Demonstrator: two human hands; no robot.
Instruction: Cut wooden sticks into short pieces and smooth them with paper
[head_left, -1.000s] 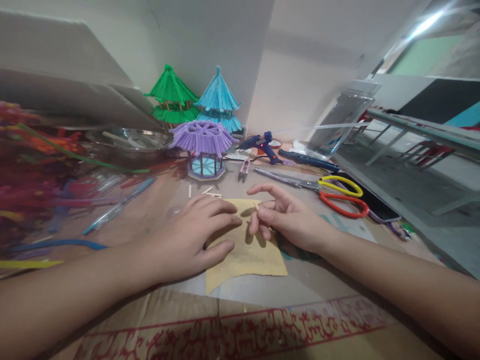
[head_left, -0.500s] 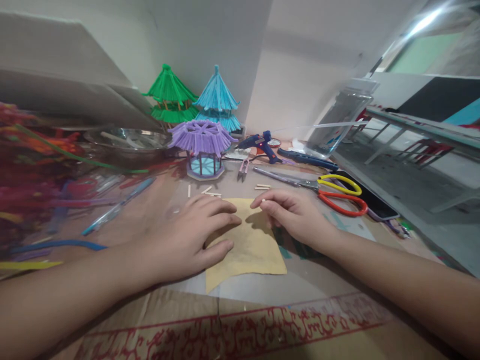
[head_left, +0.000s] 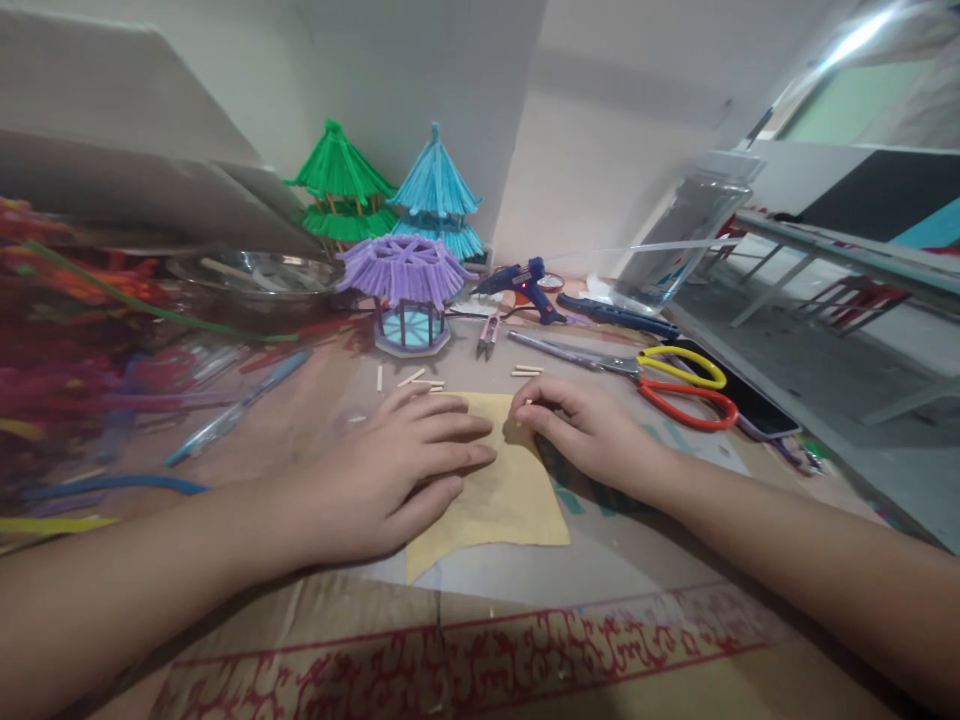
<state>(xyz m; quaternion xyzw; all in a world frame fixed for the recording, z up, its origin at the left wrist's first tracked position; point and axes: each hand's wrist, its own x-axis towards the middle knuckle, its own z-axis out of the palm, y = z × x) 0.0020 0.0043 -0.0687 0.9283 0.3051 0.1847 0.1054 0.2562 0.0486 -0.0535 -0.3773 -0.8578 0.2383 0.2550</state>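
Note:
My left hand (head_left: 424, 455) lies palm down with fingers stretched out over a yellow sheet (head_left: 517, 500), which has a grey smudge and looks like sandpaper. At the sheet's upper right corner, my right hand (head_left: 574, 425) pinches a short wooden stick (head_left: 528, 403) between thumb and finger; only its pale tip shows. Beyond my left fingertips lie several loose wooden sticks (head_left: 411, 377), and a small pair of sticks (head_left: 527, 371) rests beyond my right hand. Behind them stands a purple pavilion model (head_left: 405, 275) with an open-topped roof and a light blue floor.
Scissors (head_left: 637, 368), a phone (head_left: 757, 400), a blue glue gun (head_left: 529, 285), thread snips (head_left: 489, 335) and a cutter (head_left: 619, 316) lie beyond my right hand. Green (head_left: 339, 170) and blue (head_left: 435, 180) pavilions stand at the back. A metal bowl (head_left: 255, 290) and pipe cleaners (head_left: 120, 488) are left.
My left hand has slid slightly to the right, its fingers now straighter and flatter on the sheet. My right fingers have curled closer around the small stick.

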